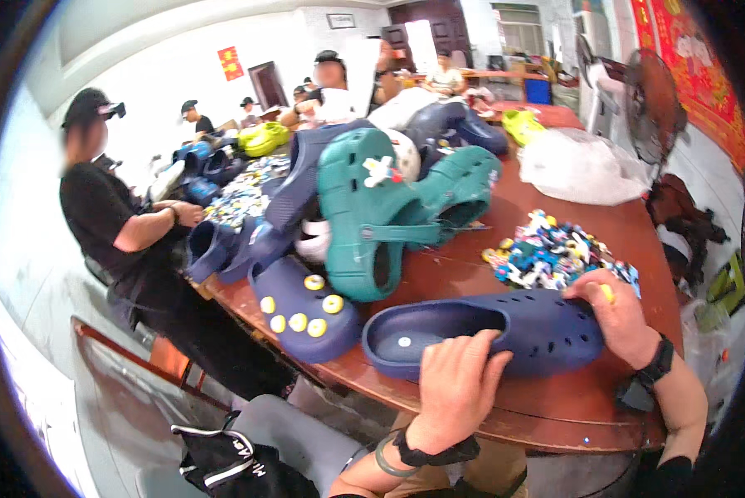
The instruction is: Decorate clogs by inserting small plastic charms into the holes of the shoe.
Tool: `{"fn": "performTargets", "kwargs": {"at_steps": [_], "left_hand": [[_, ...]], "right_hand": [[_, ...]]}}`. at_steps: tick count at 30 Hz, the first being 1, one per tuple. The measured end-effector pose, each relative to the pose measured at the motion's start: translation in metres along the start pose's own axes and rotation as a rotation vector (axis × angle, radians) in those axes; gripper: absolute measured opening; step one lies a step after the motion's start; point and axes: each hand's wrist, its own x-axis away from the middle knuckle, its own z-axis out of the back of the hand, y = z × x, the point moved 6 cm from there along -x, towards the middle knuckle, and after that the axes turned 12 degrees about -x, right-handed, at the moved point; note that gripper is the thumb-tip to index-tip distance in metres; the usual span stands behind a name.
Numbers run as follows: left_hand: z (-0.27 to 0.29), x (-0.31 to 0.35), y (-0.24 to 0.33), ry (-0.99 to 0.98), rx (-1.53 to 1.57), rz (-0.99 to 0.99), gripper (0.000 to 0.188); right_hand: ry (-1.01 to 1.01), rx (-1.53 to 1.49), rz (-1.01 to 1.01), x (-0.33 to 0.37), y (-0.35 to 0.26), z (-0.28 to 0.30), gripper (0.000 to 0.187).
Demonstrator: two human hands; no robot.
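A navy clog (547,332) with holes in its toe lies on its side of the table in front of me, toe pointing right. My left hand (462,378) grips the rim of its opening, fingers reaching inside. At the toe, my right hand (613,314) pinches a small yellow shoe charm (608,293) against or just above the holes; the exact contact is hidden by the fingers. To the left stands another navy clog (310,328) with several round yellow charms fixed in its toe. Beyond my right hand is a pile of mixed colourful charms (547,253).
Green clogs (360,207) are heaped behind the navy pair on the red-brown table (505,419). A clear plastic bag (584,170) lies at the far right, near a black fan (650,108). At left a person in black (111,207) stands working; others sit farther back.
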Motion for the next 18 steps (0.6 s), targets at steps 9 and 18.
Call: {"fn": "performTargets", "kwargs": {"at_steps": [9,18], "left_hand": [[0.018,-0.003,-0.001,0.048,0.004,0.019,0.063],[0.021,0.023,-0.027,0.085,-0.036,0.068,0.052]], "right_hand": [[0.057,0.283,-0.063,-0.005,0.036,0.034,0.018],[0.037,0.311,0.184,-0.027,0.022,0.032,0.028]]}}
